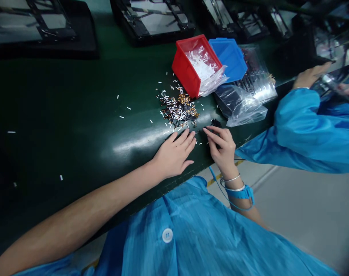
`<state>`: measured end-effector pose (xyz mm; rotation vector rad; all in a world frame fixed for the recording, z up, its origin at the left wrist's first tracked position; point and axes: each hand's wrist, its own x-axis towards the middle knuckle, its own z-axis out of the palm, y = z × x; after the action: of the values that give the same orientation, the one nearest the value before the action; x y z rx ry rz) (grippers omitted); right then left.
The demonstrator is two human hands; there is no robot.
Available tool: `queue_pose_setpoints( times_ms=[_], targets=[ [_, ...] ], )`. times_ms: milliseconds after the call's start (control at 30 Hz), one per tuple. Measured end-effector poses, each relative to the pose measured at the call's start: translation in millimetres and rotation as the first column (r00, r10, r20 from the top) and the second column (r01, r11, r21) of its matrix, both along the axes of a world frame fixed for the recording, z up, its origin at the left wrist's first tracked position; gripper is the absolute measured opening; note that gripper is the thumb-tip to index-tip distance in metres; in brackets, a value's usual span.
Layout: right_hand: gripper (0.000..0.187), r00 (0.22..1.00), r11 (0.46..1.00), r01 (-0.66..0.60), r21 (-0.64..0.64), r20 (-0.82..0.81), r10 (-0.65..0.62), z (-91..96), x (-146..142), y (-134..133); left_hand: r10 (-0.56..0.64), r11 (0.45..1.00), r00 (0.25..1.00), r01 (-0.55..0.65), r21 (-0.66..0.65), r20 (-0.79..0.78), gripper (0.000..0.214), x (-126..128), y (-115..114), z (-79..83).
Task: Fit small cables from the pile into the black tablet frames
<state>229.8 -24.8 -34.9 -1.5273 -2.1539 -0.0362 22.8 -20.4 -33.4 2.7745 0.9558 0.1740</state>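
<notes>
My left hand (174, 153) lies flat on the dark green belt (76, 115), fingers stretched out together, fingertips at the near edge of a heap of small white, black and copper parts (178, 109). My right hand (222, 147) rests beside it, fingers bent and pinched at a small dark piece (216, 123) on the belt; what it grips is too small to name. A blue wrist strap (240, 191) and a thin bangle sit on my right wrist.
A red bin (188, 71) lined with a plastic bag of white pieces stands behind the heap, a blue bin (229, 55) next to it. Clear bags (243, 103) lie to the right. Black trays (151, 19) line the far side. A co-worker's blue sleeve (307, 134) and hand (309, 76) are at right.
</notes>
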Motion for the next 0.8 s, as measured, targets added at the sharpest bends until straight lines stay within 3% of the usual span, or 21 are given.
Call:
queue_pose_setpoints(
  times_ms=[167,267,367,467,533,567,633,700,733,767,800],
  targets=[
    [0.030,0.997,1.000,0.020,-0.022,0.073,-0.019,-0.1,-5.3,-1.7,0.002,1.000,1.000,-0.002,-0.001,0.026,0.064,0.5,0.2,-3.2],
    [0.026,0.995,1.000,-0.004,0.003,0.096,0.003,1.5,-7.2,1.1,0.017,1.000,0.990,-0.019,0.007,0.137,0.056,-0.3,-1.5,-1.1],
    [0.019,0.999,0.997,0.020,0.071,0.029,-0.022,7.4,-10.7,5.4,0.054,0.998,0.943,-0.057,0.000,0.328,0.040,-8.4,0.7,14.1],
    [0.017,1.000,0.997,-0.006,0.075,-0.027,0.008,16.8,-17.6,11.0,0.227,0.966,0.859,-0.257,0.004,0.459,0.036,-33.9,17.7,38.1],
    [0.019,0.992,0.992,-0.126,0.017,-0.009,0.126,23.5,-23.8,15.3,0.382,0.878,0.769,-0.475,0.059,0.513,0.032,-64.3,41.4,49.2],
    [0.019,0.979,0.979,-0.204,-0.024,0.017,0.205,26.7,-27.2,17.3,0.458,0.801,0.704,-0.592,0.091,0.543,0.032,-83.3,56.6,51.3],
    [0.017,0.931,0.935,-0.342,-0.097,0.099,0.351,32.4,-34.8,20.5,0.604,0.595,0.532,-0.797,0.110,0.593,0.045,-126.9,90.8,48.8],
    [0.012,0.888,0.911,-0.389,-0.136,0.209,0.411,36.7,-43.4,21.9,0.818,0.325,0.275,-0.946,-0.012,0.505,0.058,-172.2,124.4,41.4],
    [0.009,0.872,0.912,-0.384,-0.147,0.267,0.410,38.3,-48.1,21.9,0.881,0.254,0.209,-0.966,-0.050,0.424,0.062,-192.9,138.9,38.1],
    [0.007,0.857,0.916,-0.367,-0.160,0.324,0.400,39.3,-52.8,21.7,0.886,0.275,0.237,-0.961,-0.039,0.398,0.062,-211.2,151.3,35.9],
    [0.009,0.844,0.923,-0.344,-0.174,0.374,0.385,39.8,-57.5,21.4,0.877,0.330,0.300,-0.944,-0.018,0.376,0.058,-226.5,161.3,35.1]
  ],
)
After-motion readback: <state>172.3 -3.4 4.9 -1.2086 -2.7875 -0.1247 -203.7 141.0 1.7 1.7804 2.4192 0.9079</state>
